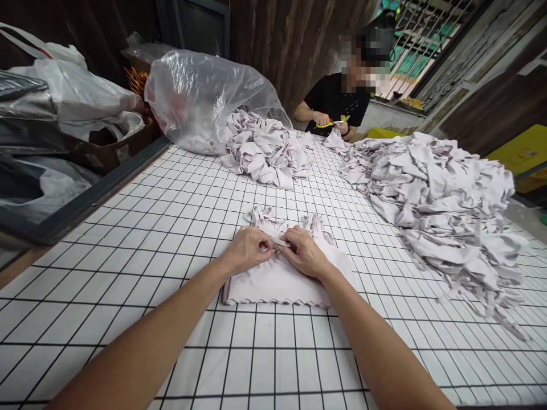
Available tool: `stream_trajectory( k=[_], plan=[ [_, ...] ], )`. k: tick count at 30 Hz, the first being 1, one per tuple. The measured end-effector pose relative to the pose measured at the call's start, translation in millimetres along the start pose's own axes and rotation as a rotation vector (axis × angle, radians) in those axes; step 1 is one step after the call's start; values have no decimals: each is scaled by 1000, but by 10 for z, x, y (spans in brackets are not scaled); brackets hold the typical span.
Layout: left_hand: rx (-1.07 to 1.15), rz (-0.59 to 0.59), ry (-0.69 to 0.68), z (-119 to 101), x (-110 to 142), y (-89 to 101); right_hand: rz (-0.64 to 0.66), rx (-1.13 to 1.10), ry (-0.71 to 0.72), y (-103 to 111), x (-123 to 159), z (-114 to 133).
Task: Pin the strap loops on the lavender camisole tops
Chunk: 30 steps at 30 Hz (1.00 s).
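Observation:
A pale lilac garment [280, 279] with a scalloped hem lies flat on the white grid-patterned table [171, 228], its ruffled straps pointing away from me. My left hand [247, 248] and my right hand [304, 250] rest on its upper middle, fingertips meeting. Both pinch a small white tag or fold of the cloth [280, 241] between thumb and fingers.
A large heap of the same lilac garments [440, 193] covers the right side. A smaller pile [267, 148] spills from a clear plastic bag [200, 97] at the back. Across the table a person in black [337, 102] trims cloth with yellow scissors. Bags and boxes [64, 114] crowd the left.

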<state>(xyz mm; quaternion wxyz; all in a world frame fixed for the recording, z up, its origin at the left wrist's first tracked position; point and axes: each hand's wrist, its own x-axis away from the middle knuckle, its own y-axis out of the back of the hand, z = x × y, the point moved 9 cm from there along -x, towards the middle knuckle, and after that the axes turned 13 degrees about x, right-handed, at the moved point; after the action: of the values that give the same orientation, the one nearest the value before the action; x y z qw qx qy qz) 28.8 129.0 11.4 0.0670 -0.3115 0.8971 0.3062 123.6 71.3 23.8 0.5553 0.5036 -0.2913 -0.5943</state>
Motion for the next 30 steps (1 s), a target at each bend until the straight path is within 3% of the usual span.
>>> stream_trajectory(
  k=[20,30],
  plan=[
    [-127,-40,-18,-52,2,35,-76,-7,35,-15,6,34],
    [-338,-61,-148,-282,107,-19,-48,-56,30,-30,2,7]
  ],
)
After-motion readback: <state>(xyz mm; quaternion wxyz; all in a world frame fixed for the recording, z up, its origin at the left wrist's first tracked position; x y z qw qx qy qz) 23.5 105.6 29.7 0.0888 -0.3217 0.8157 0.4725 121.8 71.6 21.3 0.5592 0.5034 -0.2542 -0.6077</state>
